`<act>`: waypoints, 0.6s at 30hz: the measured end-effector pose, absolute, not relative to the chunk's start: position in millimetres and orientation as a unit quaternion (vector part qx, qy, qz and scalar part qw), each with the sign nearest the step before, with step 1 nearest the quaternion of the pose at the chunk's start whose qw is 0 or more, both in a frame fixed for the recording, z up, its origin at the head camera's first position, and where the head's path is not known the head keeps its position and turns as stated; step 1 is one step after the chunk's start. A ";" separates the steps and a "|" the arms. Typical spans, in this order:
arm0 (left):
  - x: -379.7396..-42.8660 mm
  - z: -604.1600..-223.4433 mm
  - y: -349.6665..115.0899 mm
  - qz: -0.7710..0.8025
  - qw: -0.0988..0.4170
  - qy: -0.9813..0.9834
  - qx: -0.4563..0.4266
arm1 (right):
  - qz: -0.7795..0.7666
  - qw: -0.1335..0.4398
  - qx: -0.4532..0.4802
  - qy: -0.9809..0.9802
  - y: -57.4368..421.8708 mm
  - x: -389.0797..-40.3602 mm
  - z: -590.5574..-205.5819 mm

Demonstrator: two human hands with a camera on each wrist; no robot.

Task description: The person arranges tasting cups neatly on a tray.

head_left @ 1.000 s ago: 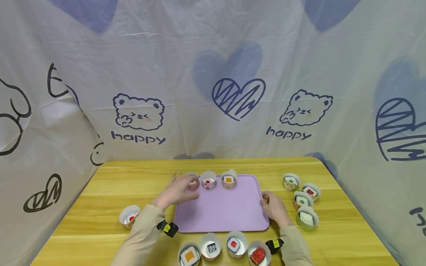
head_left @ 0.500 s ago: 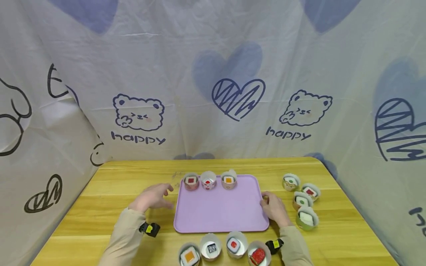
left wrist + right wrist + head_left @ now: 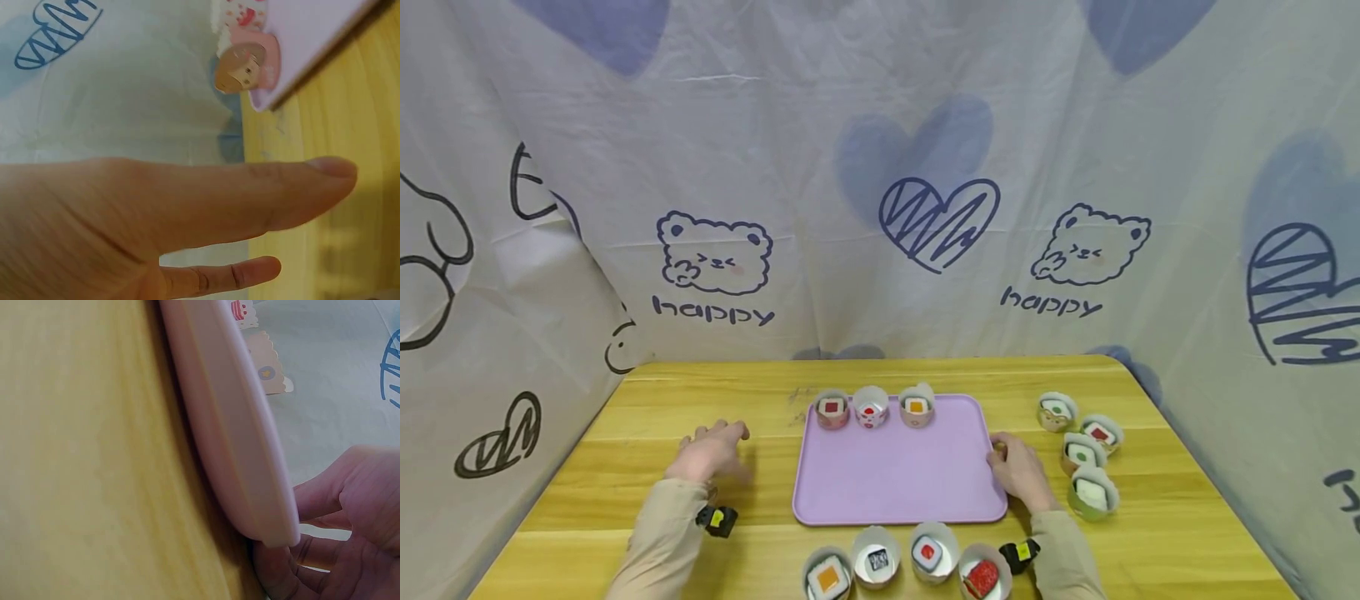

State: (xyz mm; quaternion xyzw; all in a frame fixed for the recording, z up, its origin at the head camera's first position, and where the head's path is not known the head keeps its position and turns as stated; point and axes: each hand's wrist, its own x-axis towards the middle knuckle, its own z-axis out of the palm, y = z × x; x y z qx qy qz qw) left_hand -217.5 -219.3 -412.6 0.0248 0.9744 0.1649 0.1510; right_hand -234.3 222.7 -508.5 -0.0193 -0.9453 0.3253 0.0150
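Observation:
My left hand (image 3: 709, 454) is raised over the left part of the table with nothing in it; in the left wrist view its thumb (image 3: 281, 194) is stretched out straight. The hand and sleeve cover the spot where a paper cup stood before. My right hand (image 3: 1021, 473) grips the right edge of the lilac tray (image 3: 895, 471), thumb on one side and curled fingers on the other in the right wrist view. Along the tray's far edge stand three paper baking cups: one with a dark-red-centred block (image 3: 832, 408), one with a red dot (image 3: 869, 412), one with an orange-centred block (image 3: 917, 407).
Several filled cups stand in front of the tray, among them one with a black-patterned block (image 3: 877, 560) and one with a red piece (image 3: 981, 577). More cups, including a green one (image 3: 1090, 493), cluster to the right. A printed curtain (image 3: 827, 292) hangs behind the table.
My left hand has let go of the far-left cup on the tray and moved left, away from the tray. The right hand has stayed at the tray's edge.

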 end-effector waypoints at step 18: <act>-217.7 -424.9 -235.4 0.178 0.184 0.967 -0.010 | 0.325 0.007 -0.028 -0.945 222.8 -235.3 -509.0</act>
